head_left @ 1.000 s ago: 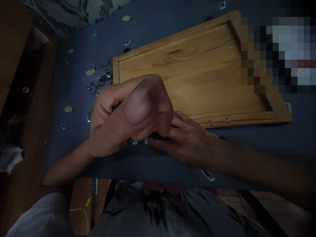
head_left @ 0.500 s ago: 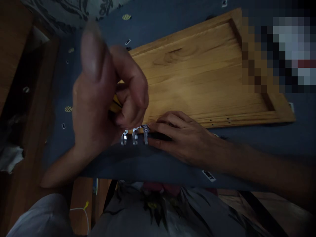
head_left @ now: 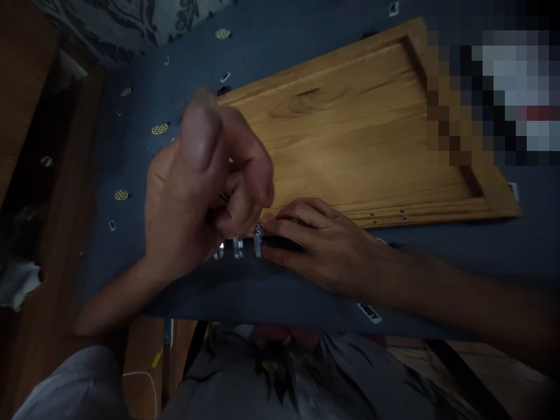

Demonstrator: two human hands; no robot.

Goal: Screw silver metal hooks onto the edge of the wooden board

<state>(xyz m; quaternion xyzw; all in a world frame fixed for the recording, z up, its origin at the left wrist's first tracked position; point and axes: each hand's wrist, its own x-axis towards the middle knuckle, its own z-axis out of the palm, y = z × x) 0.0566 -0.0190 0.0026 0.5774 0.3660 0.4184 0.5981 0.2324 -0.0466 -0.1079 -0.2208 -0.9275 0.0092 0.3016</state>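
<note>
Dim blue cloth (head_left: pixel 280 300) is running beneath the wooden panel (head_left: pixel 350 140), and all the action is happening along its near edge! From the head camera, your left hand (head_left: pixel 188 192) is wrapping tight around a yellow-and-black handle (head_left: pixel 220 200), your fingers hiding most of it. That fist is now sitting further right than half a second ago, thumb tip lower, fingers covering more of the hook plates. Your right hand (head_left: pixel 324 242) is keeping its place, fingertips right by the rightmost hook (head_left: pixel 258 246); whether they're pinching it, I'm not able to tell. Just left, the middle hook (head_left: pixel 237 248) and left hook (head_left: pixel 220 249) are poking out past the edge. So you're apparently working a screw with wrist turns, and the rightmost hook is probably still being fastened, though the tool's tip is staying hidden.
</note>
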